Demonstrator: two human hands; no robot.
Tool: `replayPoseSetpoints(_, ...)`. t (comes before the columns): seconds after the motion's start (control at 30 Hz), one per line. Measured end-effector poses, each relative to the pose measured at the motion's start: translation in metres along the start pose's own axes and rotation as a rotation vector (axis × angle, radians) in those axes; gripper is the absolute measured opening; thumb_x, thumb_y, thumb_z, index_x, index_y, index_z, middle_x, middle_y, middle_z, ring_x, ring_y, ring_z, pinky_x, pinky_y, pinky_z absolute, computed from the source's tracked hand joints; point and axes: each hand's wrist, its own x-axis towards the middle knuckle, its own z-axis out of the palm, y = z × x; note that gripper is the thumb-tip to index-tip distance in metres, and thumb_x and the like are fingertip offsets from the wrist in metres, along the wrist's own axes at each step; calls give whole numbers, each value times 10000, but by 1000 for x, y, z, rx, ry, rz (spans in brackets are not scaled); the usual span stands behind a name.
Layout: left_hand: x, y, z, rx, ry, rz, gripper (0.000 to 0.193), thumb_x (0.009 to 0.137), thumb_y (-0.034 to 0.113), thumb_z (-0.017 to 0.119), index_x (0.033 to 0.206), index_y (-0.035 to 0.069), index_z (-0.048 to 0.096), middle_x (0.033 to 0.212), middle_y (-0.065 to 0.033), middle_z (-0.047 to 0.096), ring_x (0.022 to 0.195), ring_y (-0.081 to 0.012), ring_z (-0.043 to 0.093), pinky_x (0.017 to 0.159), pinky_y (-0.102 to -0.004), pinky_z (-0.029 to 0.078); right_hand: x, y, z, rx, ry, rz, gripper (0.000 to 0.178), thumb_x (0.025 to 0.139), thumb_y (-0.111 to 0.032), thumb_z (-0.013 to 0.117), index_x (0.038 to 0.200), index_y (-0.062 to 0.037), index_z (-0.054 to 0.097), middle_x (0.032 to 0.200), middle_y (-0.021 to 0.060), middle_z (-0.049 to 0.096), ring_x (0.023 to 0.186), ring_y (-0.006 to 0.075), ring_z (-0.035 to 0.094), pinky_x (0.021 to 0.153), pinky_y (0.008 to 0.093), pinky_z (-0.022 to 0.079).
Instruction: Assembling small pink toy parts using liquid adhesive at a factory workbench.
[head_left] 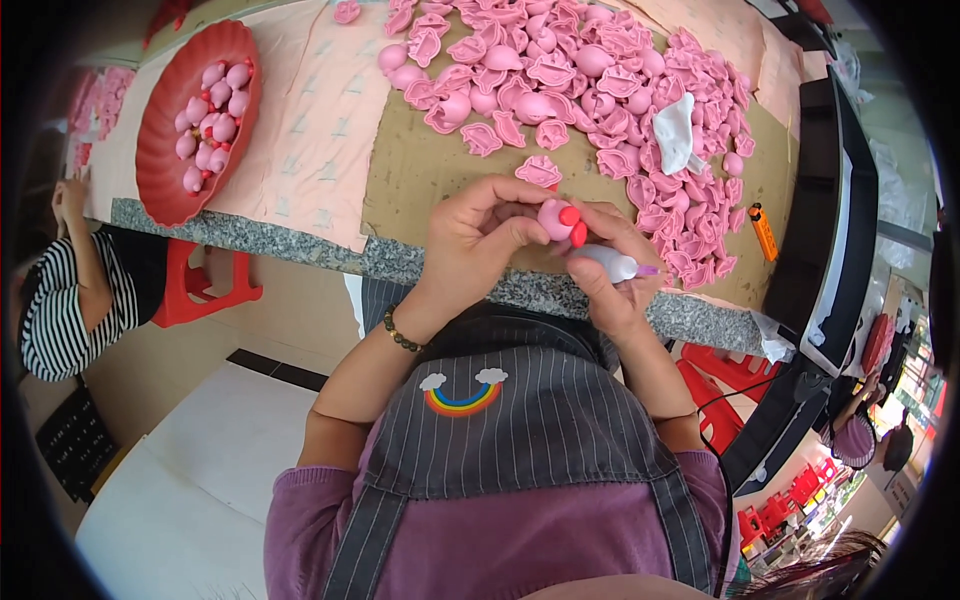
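Between the fingers of my left hand is a small round pink toy figure with two red feet-like parts on it. My right hand is closed around a small whitish squeeze bottle with a purple tip pointing right. The right fingers also come close to the figure; whether they touch it is hard to make out. Just beyond the hands lies a pink ruffled piece with a red part at its lower edge. A big heap of pink molded pieces spreads over the table's far side.
A red scalloped bowl holds several pink figures with red parts, at left on pink cloth. A white glove-like cloth lies on the heap. An orange lighter sits at right. Another person in a striped shirt is at far left.
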Motion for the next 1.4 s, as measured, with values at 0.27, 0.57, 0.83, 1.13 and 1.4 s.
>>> replayPoseSetpoints(0.27,-2,4,-5,214,-63,-76,209,823,-39,555,1028,-65,586,1016,-118,595,881,-152,598,711,-241,512,-5,-4,-2,209,131,332,169,805,23,565,963,80,577,935,170,584,650,152,592,515,221,480)
replayPoseSetpoints(0.57,3,19,-14,144,-137,-198,237,810,-27,584,1045,-51,593,947,-102,612,802,-135,619,681,-227,528,18,-21,-2,78,-22,504,161,780,40,592,941,45,595,713,72,611,526,83,554,433,168,409)
replayPoseSetpoints(0.83,9,25,-15,301,-236,-348,253,771,-46,620,1023,-54,609,920,-93,603,790,-141,622,676,-231,537,10,-19,-7,94,-91,563,116,766,55,595,882,55,598,627,70,589,460,83,529,383,174,378)
replayPoseSetpoints(1.13,16,31,-13,234,-231,-411,262,764,-59,615,1026,-61,605,921,-93,594,787,-139,614,684,-236,537,14,-18,-8,82,-80,548,100,769,58,592,868,57,602,636,78,596,465,85,530,380,174,375)
replayPoseSetpoints(1.4,16,28,-14,182,-231,-441,269,755,-76,611,1023,-56,609,927,-94,592,803,-148,612,693,-255,542,13,-17,-8,88,-72,549,104,755,69,598,857,53,611,631,78,595,462,84,526,378,177,377)
